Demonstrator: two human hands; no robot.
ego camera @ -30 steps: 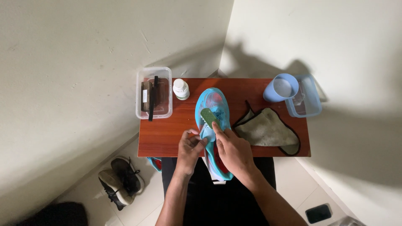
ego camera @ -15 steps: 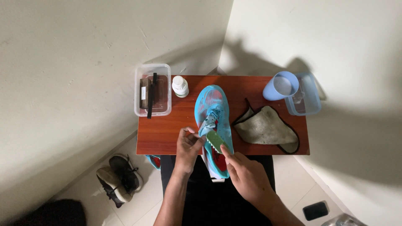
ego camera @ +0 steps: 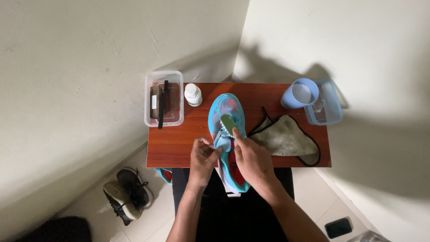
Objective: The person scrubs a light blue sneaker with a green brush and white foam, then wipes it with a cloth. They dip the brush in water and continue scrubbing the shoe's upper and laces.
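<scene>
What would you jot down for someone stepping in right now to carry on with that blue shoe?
Left hand: steadies the blue shoe at its side, fingers on the upper.
Right hand: holds a small green brush against the shoe's forefoot.
The shoe lies along the wooden table, heel over the near edge.
Right of it: a grey cloth, a blue cup and a clear tub.
Left: a white bottle and a clear box of tools.
Done: cannot tell how much is clean.
Left: judging by the brush, scrubbing is under way; the cloth lies unused.

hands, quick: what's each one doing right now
Left hand: closed on the side of the blue shoe, steadying it.
Right hand: closed on a green brush, pressed against the shoe.
</scene>
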